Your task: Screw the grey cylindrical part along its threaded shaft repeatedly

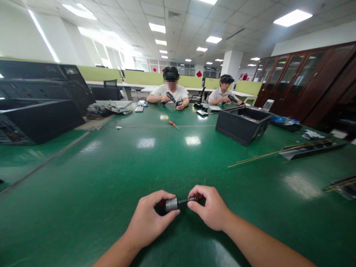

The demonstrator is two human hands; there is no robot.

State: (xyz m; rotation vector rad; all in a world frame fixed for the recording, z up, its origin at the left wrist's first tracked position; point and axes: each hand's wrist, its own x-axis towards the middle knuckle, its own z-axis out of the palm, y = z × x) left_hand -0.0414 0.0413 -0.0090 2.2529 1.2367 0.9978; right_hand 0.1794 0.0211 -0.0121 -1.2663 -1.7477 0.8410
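Close to the table's near side, my left hand (152, 215) grips a short grey metal cylinder (171, 204) between thumb and fingers. A thin dark shaft (182, 201) juts from the cylinder's right face. My right hand (210, 207) pinches the shaft's far end, where a small ringed part (191, 199) shows partly between the fingertips. The piece is held roughly level, just above the green tabletop (125, 174). Its left end is hidden in my left palm, and its exact kind cannot be made out.
An orange-handled screwdriver (172, 124) lies mid-table. A black computer case (241, 124) stands at right, near thin brass-coloured rods (278, 152). Another dark case (41, 118) stands at left by loose parts (111, 108). Two people (170, 89) opposite hold power drills (170, 97).
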